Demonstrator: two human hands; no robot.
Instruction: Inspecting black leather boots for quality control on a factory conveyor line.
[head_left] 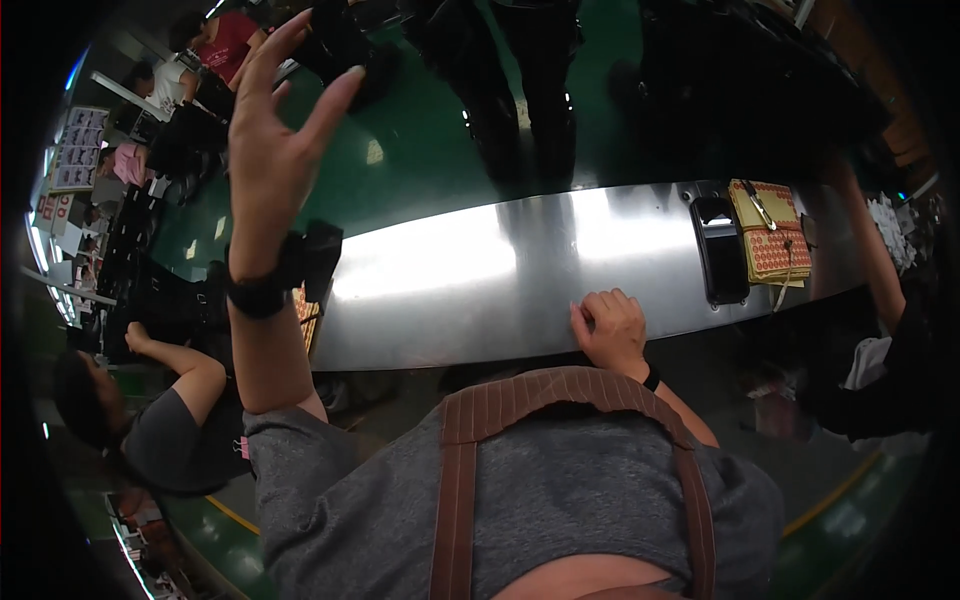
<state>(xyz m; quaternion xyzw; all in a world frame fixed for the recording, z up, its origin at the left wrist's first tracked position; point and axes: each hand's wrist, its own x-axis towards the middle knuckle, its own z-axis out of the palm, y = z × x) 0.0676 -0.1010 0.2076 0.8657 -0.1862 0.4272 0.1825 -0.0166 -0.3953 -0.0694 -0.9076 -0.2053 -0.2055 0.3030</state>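
A: Start close in. What is the right hand [612, 328] doing?

B: Resting at the near edge of the metal table [430, 310], fingers loosely curled, nothing showing in them. The palm is turned down, so I can't tell whether something small sits under it.

A: And the table itself?

B: Stiff, I'd judge, and slick; anything on it would probably slide at a nudge.

A: Next one out?

B: The phone [720, 260], apart from that hand, off to its right. It should be light but rigid, smooth and breakable. I'd take it by its two long sides, off the glass.

A: Beyond that?

B: The dotted sheets [778, 258], just past the phone, farther to that hand's right. Thin and floppy, likely; pinch the whole stack by one edge, or it may fan out. The slim metal tool [757, 205] on top could slip off, so I'd lift that separately.

A: And the left hand [275, 150]?

B: Well apart from the right, raised in the air, thumb and fingers spread, holding nothing.
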